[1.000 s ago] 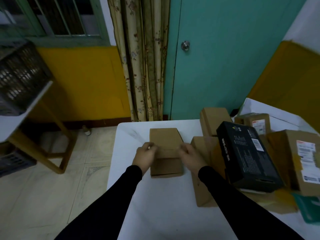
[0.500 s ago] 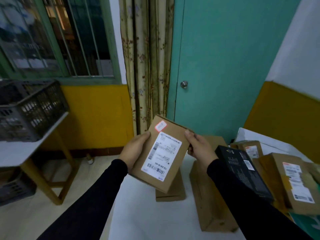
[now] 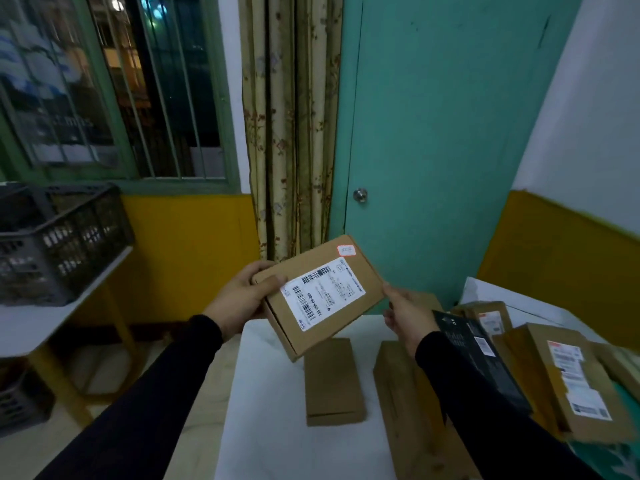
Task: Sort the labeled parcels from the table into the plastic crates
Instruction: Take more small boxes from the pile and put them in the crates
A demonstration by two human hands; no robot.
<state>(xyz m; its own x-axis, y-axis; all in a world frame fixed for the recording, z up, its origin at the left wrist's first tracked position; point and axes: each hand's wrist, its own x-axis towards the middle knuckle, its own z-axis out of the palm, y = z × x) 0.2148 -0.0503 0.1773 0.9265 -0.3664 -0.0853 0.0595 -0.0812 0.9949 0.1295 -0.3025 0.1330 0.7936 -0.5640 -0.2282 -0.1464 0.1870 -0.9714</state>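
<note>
Head view: the left hand [image 3: 242, 299] fingers are curled round the labeled cardboard parcel [image 3: 320, 296], held tilted above the white table [image 3: 270, 410]; its right edge is pinched by the right hand [image 3: 403, 315]. A dark plastic crate [image 3: 59, 240] is seen far left.

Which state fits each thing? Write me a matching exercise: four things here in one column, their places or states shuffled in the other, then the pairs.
Things:
1. held parcel
2. black box
3. crate
4. plain parcel

States:
A. on the side table by the window
B. flat on the white table, no label showing
C. lifted in both hands, label up
D. leaning on the parcels at the right

Pairs: 1-C, 2-D, 3-A, 4-B
</note>
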